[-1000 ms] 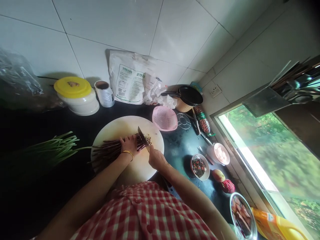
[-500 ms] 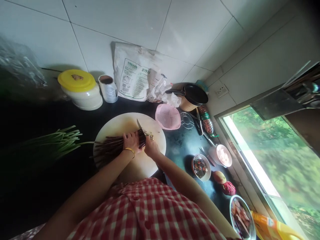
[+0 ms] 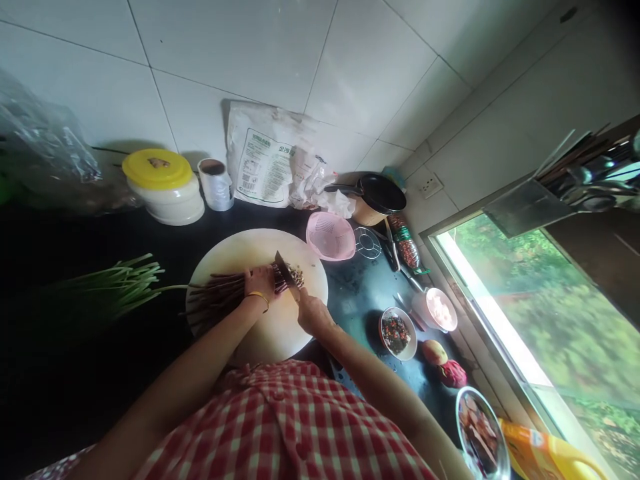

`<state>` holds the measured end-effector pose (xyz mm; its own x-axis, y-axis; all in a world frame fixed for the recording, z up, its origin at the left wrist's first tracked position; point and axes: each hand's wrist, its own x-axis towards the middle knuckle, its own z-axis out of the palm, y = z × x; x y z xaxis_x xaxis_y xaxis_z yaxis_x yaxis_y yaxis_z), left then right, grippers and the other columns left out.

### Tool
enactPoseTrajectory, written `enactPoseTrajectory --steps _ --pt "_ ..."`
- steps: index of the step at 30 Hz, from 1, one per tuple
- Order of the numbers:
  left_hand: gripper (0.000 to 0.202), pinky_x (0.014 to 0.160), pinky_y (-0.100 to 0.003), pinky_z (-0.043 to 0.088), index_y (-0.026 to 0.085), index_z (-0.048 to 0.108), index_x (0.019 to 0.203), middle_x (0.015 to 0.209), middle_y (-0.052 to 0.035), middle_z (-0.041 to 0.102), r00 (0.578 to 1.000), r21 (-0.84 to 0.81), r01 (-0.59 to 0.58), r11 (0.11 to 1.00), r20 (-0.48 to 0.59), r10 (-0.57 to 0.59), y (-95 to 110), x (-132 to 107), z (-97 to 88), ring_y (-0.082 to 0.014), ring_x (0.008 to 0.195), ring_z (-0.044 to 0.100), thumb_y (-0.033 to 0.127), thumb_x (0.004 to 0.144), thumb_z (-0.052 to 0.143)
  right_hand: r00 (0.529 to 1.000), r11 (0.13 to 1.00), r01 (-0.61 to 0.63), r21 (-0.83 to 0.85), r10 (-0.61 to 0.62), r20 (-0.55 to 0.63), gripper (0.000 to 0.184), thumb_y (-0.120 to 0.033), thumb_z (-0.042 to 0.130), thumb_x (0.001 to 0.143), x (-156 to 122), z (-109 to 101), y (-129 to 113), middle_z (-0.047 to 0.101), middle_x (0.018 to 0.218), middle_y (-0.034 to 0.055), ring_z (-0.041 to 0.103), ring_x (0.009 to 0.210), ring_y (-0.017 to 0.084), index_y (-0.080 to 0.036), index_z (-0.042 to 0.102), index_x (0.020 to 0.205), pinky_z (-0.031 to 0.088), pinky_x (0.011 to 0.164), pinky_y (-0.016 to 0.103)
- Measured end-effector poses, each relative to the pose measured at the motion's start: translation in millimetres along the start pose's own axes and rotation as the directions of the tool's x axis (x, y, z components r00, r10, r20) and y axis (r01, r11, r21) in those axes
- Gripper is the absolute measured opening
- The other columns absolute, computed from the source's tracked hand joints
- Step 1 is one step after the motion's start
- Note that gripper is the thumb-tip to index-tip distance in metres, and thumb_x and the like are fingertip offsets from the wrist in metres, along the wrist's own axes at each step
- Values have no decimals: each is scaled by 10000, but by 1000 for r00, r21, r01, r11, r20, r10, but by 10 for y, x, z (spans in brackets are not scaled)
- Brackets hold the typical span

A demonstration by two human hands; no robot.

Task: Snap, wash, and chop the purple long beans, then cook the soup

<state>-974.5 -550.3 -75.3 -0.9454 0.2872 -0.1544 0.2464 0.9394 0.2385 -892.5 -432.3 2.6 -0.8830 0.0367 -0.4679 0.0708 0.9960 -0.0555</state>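
Purple stalk bundle lies across round board. Status: short cut pcs. at R end, most length uncut. L hand is curled over bundle nr. cut end, holding it; exact finger bend unclear. R hand is wrapped around handle of knife, blade at cut end. Pink basket stands beside board.
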Motion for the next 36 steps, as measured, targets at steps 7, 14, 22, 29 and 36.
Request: enactPoseTrajectory --steps 7,14,22,29,36 --pt "630 949 -462 223 55 468 1173 1129 -202 523 1000 27 -19 999 18 18 -16 21 25 -329 1048 438 403 662 591 997 1000 22 9 -22 75 355 -88 425 754 326 -92 -32 633 915 129 624 873 258 -116 410 1108 468 675 332" --pt "666 980 -470 198 60 472 1182 1121 -210 521 1000 21 15 1000 22 -16 1 12 -13 -322 1034 431 411 635 616 1000 999 12 39 -11 -13 392 -140 457 775 718 105 -233 625 951 150 619 895 269 -101 384 1159 472 721 351" --pt "1174 1010 -578 -1 119 196 1406 1376 -274 271 998 130 61 990 16 -64 -88 -162 -29 -421 1286 164 576 467 730 996 996 38 81 -31 -81 331 -121 368 827 609 61 -87 641 960 152 620 896 258 -85 406 1154 463 742 339" --pt "978 991 -610 72 49 313 1331 1309 -272 361 992 96 114 989 40 -118 -147 -184 -12 -403 1225 256 493 537 670 997 997 71 39 -69 -45 383 -107 313 843 49 0 11 650 860 138 633 806 243 -68 349 1222 457 704 341" --pt "780 987 -571 129 48 419 1233 1182 -234 474 997 67 81 994 -14 -80 -162 -148 -36 -358 1081 376 416 578 629 997 999 37 -5 -37 65 480 -79 370 793 40 65 -84 646 885 128 629 797 230 -94 305 1268 451 655 321"
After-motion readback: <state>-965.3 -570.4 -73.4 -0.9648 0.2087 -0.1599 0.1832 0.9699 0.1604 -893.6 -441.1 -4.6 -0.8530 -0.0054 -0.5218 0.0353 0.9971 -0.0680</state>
